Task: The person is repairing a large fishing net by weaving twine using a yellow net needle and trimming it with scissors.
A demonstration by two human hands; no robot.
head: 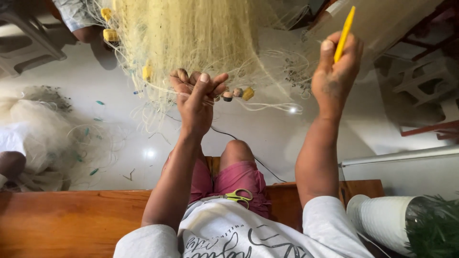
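Yellow plastic netting needle [344, 33] stands upright in the tight grip of the right hand [334, 76], raised beside a hanging pale-yellow fishing net [191, 38], while the left hand [196, 98] pinches a fold of mesh and its edge cord [267, 106] between closed fingers, next to small yellow and brown floats [239, 93]. To work this well, it seems best to keep the pinched mesh taut and the needle close to it, so the line does not snag. Scissors with yellow-green handles [239, 196] lie on the person's lap above a wooden bench [71, 220], and a white cord spool [382, 217] sits at right.
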